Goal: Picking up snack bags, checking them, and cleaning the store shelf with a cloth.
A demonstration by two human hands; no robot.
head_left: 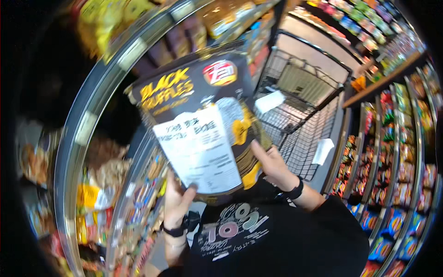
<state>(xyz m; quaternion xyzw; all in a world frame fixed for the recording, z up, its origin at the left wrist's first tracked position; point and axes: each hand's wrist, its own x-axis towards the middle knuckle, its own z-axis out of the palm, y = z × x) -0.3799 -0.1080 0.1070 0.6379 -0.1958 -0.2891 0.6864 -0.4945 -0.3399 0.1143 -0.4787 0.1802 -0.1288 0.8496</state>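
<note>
In front of my chest I hold up a large black snack bag with yellow lettering, a round red-and-white emblem and a picture of chips. A white printed paper sheet lies flat against its front, over the lower left part. My left hand is closed at the bag's lower left corner, its thumb pressing on the sheet's lower edge. At the right edge, my right hand grips the bag, thumb on the front. Both hands' other fingers are mostly hidden.
A black wire shopping cart stands ahead to the right, with a white paper at its left side and another white paper nearer me. Curved shelves of packaged goods line the left; snack shelves line the right.
</note>
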